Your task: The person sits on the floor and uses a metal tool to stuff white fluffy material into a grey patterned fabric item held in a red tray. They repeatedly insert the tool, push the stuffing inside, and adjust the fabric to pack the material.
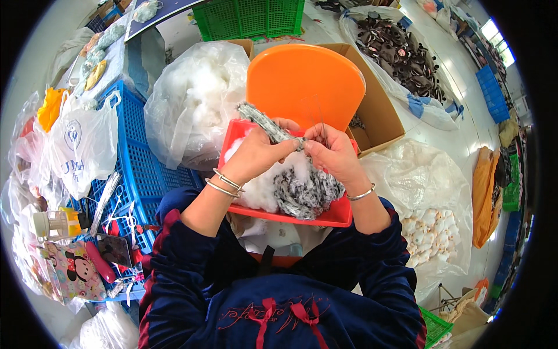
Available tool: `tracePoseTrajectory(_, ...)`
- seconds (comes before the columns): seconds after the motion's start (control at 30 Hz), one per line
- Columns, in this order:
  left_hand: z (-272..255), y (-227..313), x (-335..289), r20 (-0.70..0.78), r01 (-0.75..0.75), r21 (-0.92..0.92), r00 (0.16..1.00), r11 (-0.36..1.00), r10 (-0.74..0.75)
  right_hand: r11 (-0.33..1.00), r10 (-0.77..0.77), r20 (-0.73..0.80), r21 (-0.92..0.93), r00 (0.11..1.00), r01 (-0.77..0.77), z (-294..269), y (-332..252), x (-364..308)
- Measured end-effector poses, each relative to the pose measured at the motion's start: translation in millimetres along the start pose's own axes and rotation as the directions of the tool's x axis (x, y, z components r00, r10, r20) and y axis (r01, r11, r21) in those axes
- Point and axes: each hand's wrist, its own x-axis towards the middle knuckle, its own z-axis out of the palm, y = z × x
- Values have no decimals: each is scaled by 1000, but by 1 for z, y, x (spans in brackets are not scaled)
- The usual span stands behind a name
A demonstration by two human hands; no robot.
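Observation:
My left hand point(258, 152) and my right hand point(332, 154) meet over a red tray point(343, 214) on my lap. Both pinch a grey-and-white mottled fabric piece point(263, 121) that sticks up to the left. A thin thread or needle point(318, 113) rises from my right fingers. White stuffing point(261, 189) and more mottled fabric pieces point(305, 192) fill the tray. Metal bangles ring both wrists.
An orange round lid point(302, 78) leans in a cardboard box point(381, 110) behind the tray. A clear bag of white stuffing point(195, 99) stands left. A blue crate point(136, 168) holds scissors, bags and small items. A bag of dark parts point(401, 55) lies far right.

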Motion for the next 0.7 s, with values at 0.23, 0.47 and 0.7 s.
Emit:
tracePoseTrajectory(0.23, 2, 4, 0, -133, -54, -137, 991, 989, 36, 992, -105, -94, -85, 990, 97, -4, -2, 1)
tracePoseTrajectory(0.47, -5, 12, -1, -200, -77, -217, 979, 973, 33, 880, -169, 10, -449, 986, 155, -21, -6, -9)
tracePoseTrajectory(0.7, -3, 18, -3, -137, -71, -190, 990, 979, 46, 805, -212, 11, -565, 977, 181, -25, -11, -16)
